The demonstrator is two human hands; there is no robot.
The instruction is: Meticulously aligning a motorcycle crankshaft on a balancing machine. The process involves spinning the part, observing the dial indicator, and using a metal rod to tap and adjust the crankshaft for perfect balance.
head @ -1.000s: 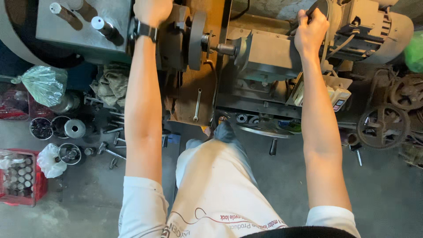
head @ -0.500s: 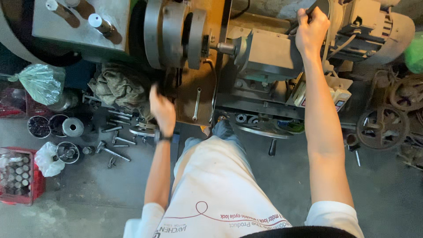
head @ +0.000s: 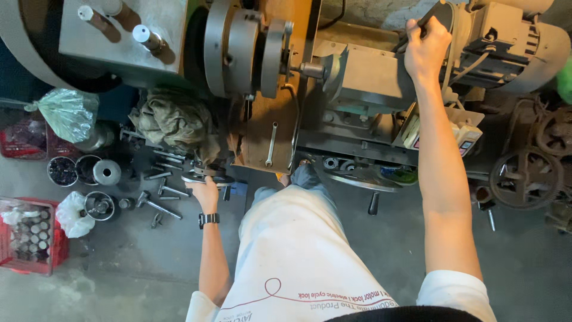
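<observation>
I stand at a lathe and look down along my body. My left hand (head: 205,192), with a black watch on the wrist, is low beside my leg and grips a flat round metal disc (head: 208,177) among the tools on the floor. My right hand (head: 426,48) is stretched out and closed on a dark handwheel (head: 444,15) at the right end of the machine. The round steel chuck (head: 229,48) holds a disc-shaped workpiece (head: 274,56) that faces the tailstock (head: 357,74).
Loose bolts and tools (head: 164,197) lie on the concrete floor at left, with metal cans (head: 89,173), a red crate (head: 33,238), plastic bags (head: 68,113) and a rag pile (head: 173,122). A wrench (head: 271,143) lies on the lathe bed. Old gear wheels (head: 527,176) stand at right.
My left hand has come down from the top of the headstock to the floor tools and closed on the metal disc. The right hand has stayed on the handwheel.
</observation>
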